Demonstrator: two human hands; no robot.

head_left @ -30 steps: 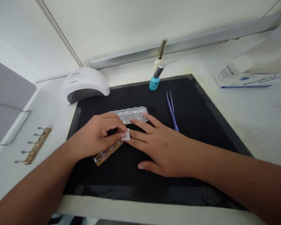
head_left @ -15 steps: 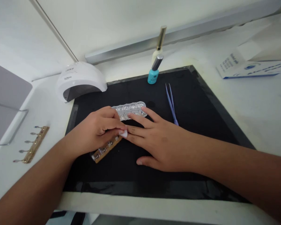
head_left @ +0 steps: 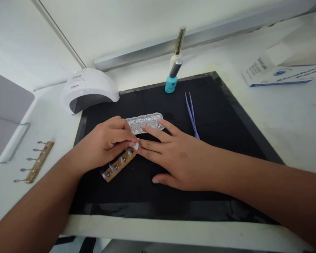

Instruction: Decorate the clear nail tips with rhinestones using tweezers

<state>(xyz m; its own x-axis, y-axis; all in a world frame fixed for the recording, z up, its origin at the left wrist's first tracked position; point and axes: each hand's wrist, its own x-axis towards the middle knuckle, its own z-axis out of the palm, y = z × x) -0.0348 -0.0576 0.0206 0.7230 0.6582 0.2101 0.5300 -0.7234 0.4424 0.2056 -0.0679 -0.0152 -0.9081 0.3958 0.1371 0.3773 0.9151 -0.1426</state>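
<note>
My left hand [head_left: 109,142] pinches a small crumpled white wipe [head_left: 136,145] at the fingertips of my right hand [head_left: 177,154]. My right hand lies open, palm down, with its fingers spread. Two of its fingertips rest on a clear lidded case [head_left: 147,119] filled with small glittering pieces in compartments. Below my left hand is a gold-coloured stand [head_left: 120,169] bearing several clear nail tips. The wipe covers a fingertip, so the nail there is hidden.
Blue tweezers [head_left: 192,117] lie right of the case on a black mat [head_left: 216,109]. Behind are a turquoise bottle [head_left: 171,84] and a cream bottle [head_left: 177,45]. A white nail lamp [head_left: 91,82], another gold stand [head_left: 39,162] and a white box [head_left: 281,75] stand around.
My left hand has drawn the white wipe slightly left and up along the fingertip. My right hand stays in place on the mat; the whole view has shifted slightly.
</note>
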